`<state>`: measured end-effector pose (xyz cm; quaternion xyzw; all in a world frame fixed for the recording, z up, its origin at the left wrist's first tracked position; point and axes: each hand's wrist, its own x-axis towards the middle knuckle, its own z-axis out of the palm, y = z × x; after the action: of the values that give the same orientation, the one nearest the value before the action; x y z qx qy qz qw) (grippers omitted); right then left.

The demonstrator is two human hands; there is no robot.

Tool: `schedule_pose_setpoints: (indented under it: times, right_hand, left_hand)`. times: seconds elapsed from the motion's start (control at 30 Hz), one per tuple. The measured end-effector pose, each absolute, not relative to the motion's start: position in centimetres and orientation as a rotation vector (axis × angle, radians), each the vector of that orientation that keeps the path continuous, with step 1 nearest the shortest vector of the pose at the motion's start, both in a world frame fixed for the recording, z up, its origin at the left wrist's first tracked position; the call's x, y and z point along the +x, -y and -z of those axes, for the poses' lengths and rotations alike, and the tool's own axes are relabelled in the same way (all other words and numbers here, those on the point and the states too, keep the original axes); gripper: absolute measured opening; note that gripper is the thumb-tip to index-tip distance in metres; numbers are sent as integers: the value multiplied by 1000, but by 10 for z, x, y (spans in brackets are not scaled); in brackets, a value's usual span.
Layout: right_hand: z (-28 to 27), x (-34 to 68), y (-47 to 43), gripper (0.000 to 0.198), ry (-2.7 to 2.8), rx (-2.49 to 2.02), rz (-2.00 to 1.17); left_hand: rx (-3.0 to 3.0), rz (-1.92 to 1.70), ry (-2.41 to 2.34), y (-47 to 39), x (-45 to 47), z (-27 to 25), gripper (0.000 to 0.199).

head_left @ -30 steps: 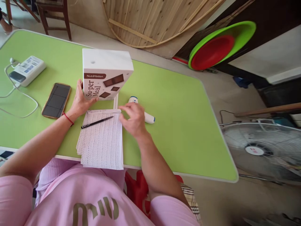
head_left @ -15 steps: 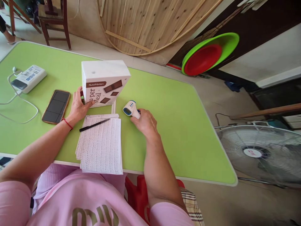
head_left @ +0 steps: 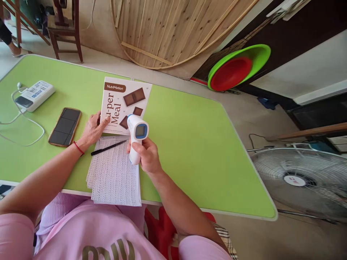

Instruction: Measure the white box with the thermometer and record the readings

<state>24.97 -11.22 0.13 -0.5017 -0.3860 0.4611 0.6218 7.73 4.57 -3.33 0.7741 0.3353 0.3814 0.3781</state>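
Note:
My left hand [head_left: 93, 130] grips the lower left side of a white box [head_left: 114, 85] printed "NutriMotion" with chocolate pieces. Its thumb lies on the front face and the other fingers are hidden behind. In my right hand [head_left: 149, 156] is a white and blue infrared thermometer [head_left: 135, 135], held upright by its handle in front of the box's lower right corner, its small screen facing me. Below the box lie handwritten sheets of paper [head_left: 116, 180], with a black pen [head_left: 108, 148] across their top.
A phone [head_left: 65, 126] in a brown case lies left of my left hand. Farther left, a white power bank [head_left: 36, 94] with cables sits on the green table [head_left: 195, 162]. A standing fan [head_left: 295, 180] is beyond the right edge.
My right hand has lifted the thermometer off the table and brought it left, upright before the box. The box has tilted so its front faces me more; my left hand still holds it.

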Motion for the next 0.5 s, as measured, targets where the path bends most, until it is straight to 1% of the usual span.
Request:
schedule_pose_setpoints:
  times: [0.1,0.27,0.5]
  right_hand:
    - [0,250,110,35,853,-1172,-1105]
    - [1,250,108,41,832,-1184,-1158]
    - [1,249,107,45,807,-1182,-1238]
  left_hand:
    - [1948,-1012,-950,-47,81,35,54]
    - [1931,-987,-902,-49,84,37,55]
    - [1858,-925,-895,-45,80,28,55]
